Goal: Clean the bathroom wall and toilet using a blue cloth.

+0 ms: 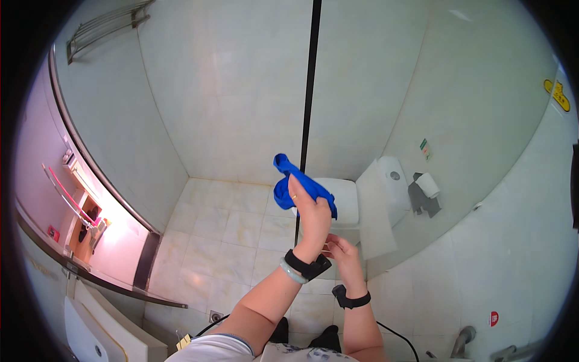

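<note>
A blue cloth (306, 188) is bunched in my left hand (310, 214), its thumb lying over the near side and a loose end sticking up past it. The cloth overlaps a long black upright strip (310, 84) in the view; whether it touches the strip I cannot tell. My right hand (345, 256) is lower and to the right, close beside my left wrist. It appears to hold nothing; its fingers are loosely bent and apart, some of them partly hidden behind the left wrist.
A white toilet (347, 202) stands beyond my hands, with a toilet paper holder (425, 196) on the right wall. At the left is an open doorway (114, 223) with a lit room behind it. A white basin (87, 329) is at lower left, and a metal rack (108, 27) hangs at upper left.
</note>
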Demonstrator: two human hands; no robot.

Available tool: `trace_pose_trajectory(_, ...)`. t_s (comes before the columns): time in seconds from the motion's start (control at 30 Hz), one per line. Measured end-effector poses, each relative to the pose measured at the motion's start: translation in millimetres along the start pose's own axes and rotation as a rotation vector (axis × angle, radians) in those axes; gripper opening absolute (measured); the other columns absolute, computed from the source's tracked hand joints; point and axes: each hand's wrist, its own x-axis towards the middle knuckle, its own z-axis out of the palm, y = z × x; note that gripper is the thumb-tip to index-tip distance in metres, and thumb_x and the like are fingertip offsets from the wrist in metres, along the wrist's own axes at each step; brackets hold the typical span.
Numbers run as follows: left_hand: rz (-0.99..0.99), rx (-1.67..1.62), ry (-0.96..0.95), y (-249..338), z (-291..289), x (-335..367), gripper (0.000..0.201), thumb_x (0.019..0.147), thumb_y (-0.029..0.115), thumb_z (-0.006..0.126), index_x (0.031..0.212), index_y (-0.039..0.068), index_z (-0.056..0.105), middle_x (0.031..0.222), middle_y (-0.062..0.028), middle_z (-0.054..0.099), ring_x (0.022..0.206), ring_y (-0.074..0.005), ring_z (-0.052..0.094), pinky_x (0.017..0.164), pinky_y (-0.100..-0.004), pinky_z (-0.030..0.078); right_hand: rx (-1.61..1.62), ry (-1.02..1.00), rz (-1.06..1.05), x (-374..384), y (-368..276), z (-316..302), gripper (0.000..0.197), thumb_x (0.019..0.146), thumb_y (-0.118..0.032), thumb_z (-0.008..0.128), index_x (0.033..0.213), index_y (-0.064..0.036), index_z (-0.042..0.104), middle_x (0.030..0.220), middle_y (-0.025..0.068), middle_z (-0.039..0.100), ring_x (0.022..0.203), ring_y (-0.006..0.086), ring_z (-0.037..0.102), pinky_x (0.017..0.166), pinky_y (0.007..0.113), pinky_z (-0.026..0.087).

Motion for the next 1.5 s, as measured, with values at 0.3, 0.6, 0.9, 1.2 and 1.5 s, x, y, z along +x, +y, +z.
trace_pose_trajectory(0.3, 0.345, 0.142, -0.019, 85.5, -3.9, 71.4, 0.067, 0.079, -0.005, 0.048, 0.138, -0.006, 0.017, 0.134, -0.0287, 0.031, 0.125, -0.0405, 0.031, 0.105, -0.0409, 0.025, -0.016, 0.033, -0.081, -1.7, -62.5, 39.2, 0.024, 0.092, -0.006, 0.047, 0.111, 0.0044, 0.057, 0.103, 0.0085, 0.062, 0.088, 0.0139, 0.062, 0.078, 0.027, 0.050)
trace_pose_trajectory(0.6, 0.468, -0.112, -0.050, 189.6, -16.5, 165.2, 0.044, 0.081, 0.016, 0.063, 0.119, -0.001, 0.048, 0.099, -0.0185, 0.061, 0.090, -0.0311, 0.061, 0.077, -0.0343, 0.048, -0.076, -0.098, -0.239, 9.1, -125.7, 67.5, 0.025, 0.091, -0.007, 0.048, 0.111, 0.0053, 0.056, 0.105, 0.0113, 0.062, 0.092, 0.0198, 0.063, 0.080, 0.028, 0.050)
trace_pose_trajectory(0.9, 0.450, -0.374, -0.201, 177.8, -19.3, 161.5, 0.017, 0.085, 0.013, 0.060, 0.095, 0.000, 0.058, 0.081, -0.0086, 0.066, 0.074, -0.0147, 0.061, 0.070, -0.0288, 0.047, -0.076, -0.104, -0.362, 43.4, -142.4, 65.1, 0.023, 0.091, -0.005, 0.048, 0.108, 0.0065, 0.057, 0.101, 0.0126, 0.063, 0.089, 0.0203, 0.064, 0.079, 0.029, 0.051)
trace_pose_trajectory(1.2, 0.332, -0.494, -0.458, 176.9, -34.0, 171.5, 0.013, 0.086, 0.011, 0.060, 0.095, 0.001, 0.057, 0.087, -0.0025, 0.062, 0.079, -0.0087, 0.056, 0.074, -0.0258, 0.047, -0.064, 0.019, -0.455, 71.4, -148.4, 80.0, 0.020, 0.089, -0.002, 0.049, 0.104, 0.0068, 0.058, 0.098, 0.0129, 0.064, 0.085, 0.0172, 0.063, 0.078, 0.028, 0.050)
trace_pose_trajectory(1.5, 0.378, -0.569, -0.680, 160.5, -19.1, 183.2, 0.021, 0.082, 0.006, 0.061, 0.100, 0.000, 0.053, 0.086, -0.0049, 0.061, 0.079, -0.0111, 0.056, 0.074, -0.0267, 0.046, -0.189, 0.583, -0.775, 94.8, -132.9, 97.2, 0.020, 0.085, 0.001, 0.053, 0.105, 0.0046, 0.056, 0.085, 0.0015, 0.057, 0.077, 0.0068, 0.050, 0.070, 0.021, 0.041)
